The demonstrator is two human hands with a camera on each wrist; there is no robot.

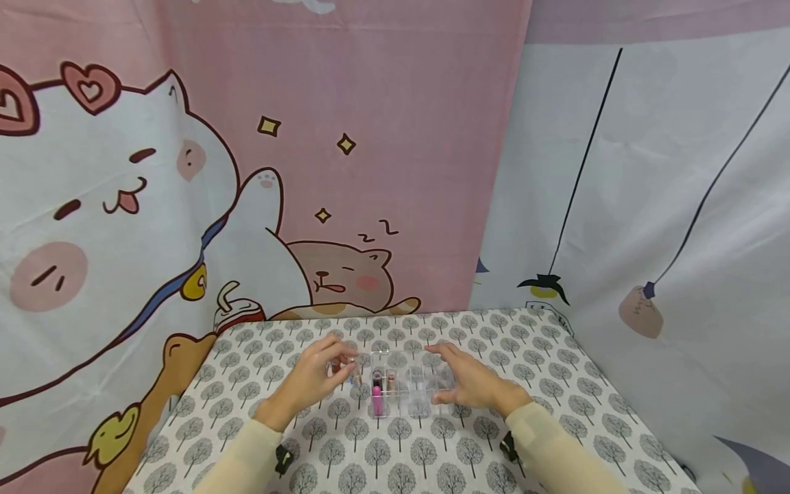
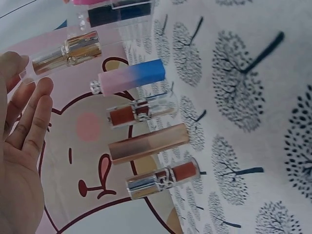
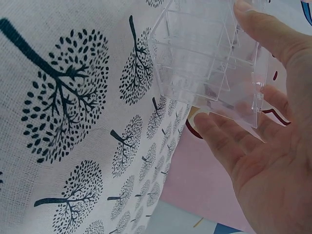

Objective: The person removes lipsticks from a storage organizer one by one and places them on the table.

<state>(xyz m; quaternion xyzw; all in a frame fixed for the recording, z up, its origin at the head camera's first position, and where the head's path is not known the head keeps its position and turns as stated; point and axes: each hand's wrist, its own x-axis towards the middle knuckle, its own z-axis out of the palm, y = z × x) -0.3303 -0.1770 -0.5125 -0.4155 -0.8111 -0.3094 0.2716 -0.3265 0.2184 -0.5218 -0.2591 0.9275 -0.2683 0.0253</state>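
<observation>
A clear plastic organizer point(image 1: 416, 384) with compartments lies on the patterned cloth. In its left part are a pink tube point(image 1: 378, 401), a dark item point(image 1: 378, 379) and a brownish tube point(image 1: 391, 381). My right hand point(image 1: 472, 381) holds the organizer's right end, thumb on the near side and fingers on the far side; clear walls point(image 3: 204, 53) show in the right wrist view. To the organizer's left, my left hand point(image 1: 317, 370) has its fingers loosely bent, with nothing visibly held. Near its fingertips is a gold lipstick point(image 2: 67, 52); whether they touch is unclear.
Left of the organizer stand a pink-and-blue lipstick point(image 2: 132, 77), a clear-capped red lipstick point(image 2: 141, 111), a rose-gold tube point(image 2: 148, 143) and a silver-and-red lipstick point(image 2: 163, 178). Tree-print cloth point(image 1: 358, 453) covers the table. Behind hangs a cartoon curtain point(image 1: 432, 171).
</observation>
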